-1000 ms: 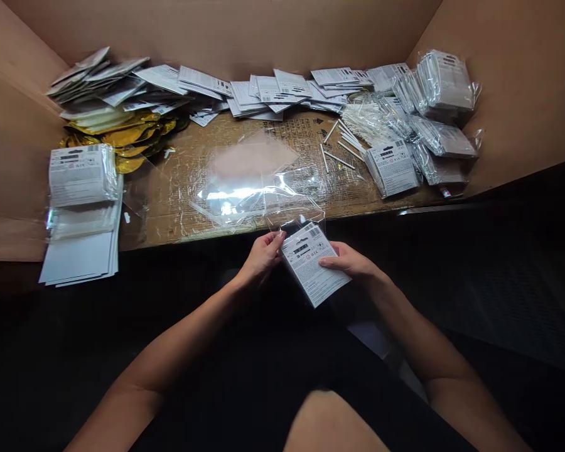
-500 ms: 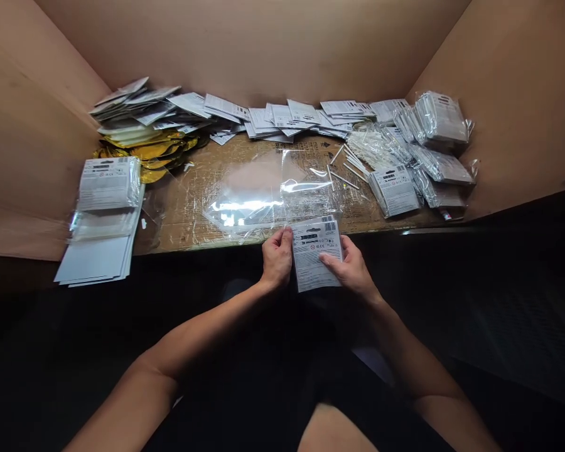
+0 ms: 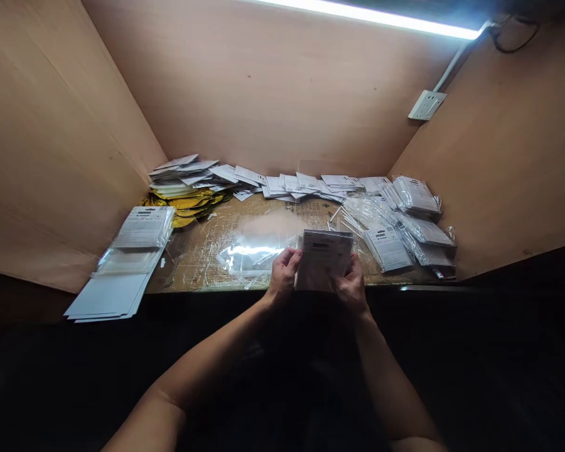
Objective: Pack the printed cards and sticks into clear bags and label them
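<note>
Between my two hands, at the front edge of the table, is a flat printed card packet (image 3: 326, 254) in clear wrap. It is held nearly upright, and its face is in shadow. My left hand (image 3: 285, 273) grips its left edge, thumb towards me. My right hand (image 3: 351, 282) is closed on its lower right side, thumb across the front. Whether it is one packet or a few together I cannot tell. Just behind lies a shiny clear plastic sheet (image 3: 249, 256) on the cardboard-covered tabletop (image 3: 198, 251).
At left, packets on white cards (image 3: 108, 292) overhang the edge, near gold foil pieces (image 3: 186, 212). Loose packets (image 3: 282, 185) line the back wall. White sticks (image 3: 351, 220) and wrapped packet stacks (image 3: 419, 198) lie at right. Wooden walls (image 3: 263, 94) enclose three sides.
My view has tilted up, bringing a light strip and wall socket into sight. The packet has been raised and tipped more upright, its face going dark. Both hands keep their hold.
</note>
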Demonstrator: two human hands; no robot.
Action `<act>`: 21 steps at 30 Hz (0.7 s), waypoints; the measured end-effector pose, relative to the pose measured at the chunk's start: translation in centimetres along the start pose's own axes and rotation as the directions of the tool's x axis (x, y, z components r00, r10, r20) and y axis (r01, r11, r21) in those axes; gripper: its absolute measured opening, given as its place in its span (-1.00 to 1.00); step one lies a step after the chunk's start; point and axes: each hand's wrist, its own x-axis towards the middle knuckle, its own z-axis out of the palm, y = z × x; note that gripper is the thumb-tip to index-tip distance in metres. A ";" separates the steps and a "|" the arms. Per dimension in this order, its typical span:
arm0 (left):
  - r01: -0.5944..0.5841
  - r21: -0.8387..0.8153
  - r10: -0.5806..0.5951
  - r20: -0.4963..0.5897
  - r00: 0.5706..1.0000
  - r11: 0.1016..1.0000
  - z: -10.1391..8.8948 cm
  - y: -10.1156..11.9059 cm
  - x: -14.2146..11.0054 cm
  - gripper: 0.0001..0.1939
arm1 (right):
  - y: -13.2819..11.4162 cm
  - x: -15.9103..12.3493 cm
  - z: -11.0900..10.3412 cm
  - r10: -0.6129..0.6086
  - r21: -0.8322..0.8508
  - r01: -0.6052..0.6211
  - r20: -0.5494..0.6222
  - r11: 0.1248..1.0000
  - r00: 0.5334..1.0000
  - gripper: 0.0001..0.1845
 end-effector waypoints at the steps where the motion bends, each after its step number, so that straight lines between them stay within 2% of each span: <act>1: -0.045 -0.008 0.046 0.074 0.996 0.999 -0.5 0.9 1.0 -0.51 | 0.0 1.1 -0.4 -0.031 0.020 0.030 0.035 0.999 0.999 -0.32; 2: -0.088 -0.027 0.091 0.145 0.985 0.996 -0.8 1.8 2.2 -0.49 | 0.0 2.2 -0.7 -0.057 0.032 0.055 0.069 0.998 0.996 -0.29; 4: -0.153 -0.049 0.161 0.246 0.956 0.987 -1.2 3.2 4.6 -0.32 | 0.2 4.2 -1.4 -0.086 0.025 0.084 0.114 0.996 0.990 -0.24; 6: -0.177 0.007 0.167 0.297 0.940 0.984 -1.1 3.8 6.5 -0.23 | 0.6 5.7 -2.1 -0.079 -0.024 0.083 0.145 0.996 0.986 -0.23; 7: -0.175 0.059 0.148 0.312 0.939 0.983 -1.0 3.7 7.1 -0.27 | 0.8 6.3 -2.4 -0.065 -0.050 0.075 0.170 0.996 0.983 -0.22; 11: -0.169 0.183 0.100 0.338 0.936 0.968 -1.1 1.5 7.6 -0.51 | 1.6 7.2 -3.9 -0.069 -0.044 0.082 0.237 0.996 0.969 -0.17; 14: -0.165 0.244 0.051 0.415 0.908 0.956 -1.8 0.1 7.5 -0.57 | 2.1 7.5 -4.7 -0.084 -0.137 0.123 0.258 0.983 0.963 -0.45; 16: -0.142 0.303 -0.002 0.432 0.902 0.942 -2.1 0.0 7.8 -0.53 | 2.3 7.8 -5.0 -0.069 -0.219 0.140 0.303 0.966 0.950 -0.59; 19: -0.130 0.320 -0.006 0.392 0.920 0.939 -1.9 0.6 8.5 -0.32 | 2.0 8.5 -5.6 -0.096 -0.188 0.166 0.332 0.968 0.938 -0.53; 21: -0.130 0.327 -0.005 0.382 0.924 0.936 -1.5 1.2 9.0 -0.33 | 1.4 9.0 -6.1 -0.105 -0.133 0.160 0.347 0.978 0.932 -0.51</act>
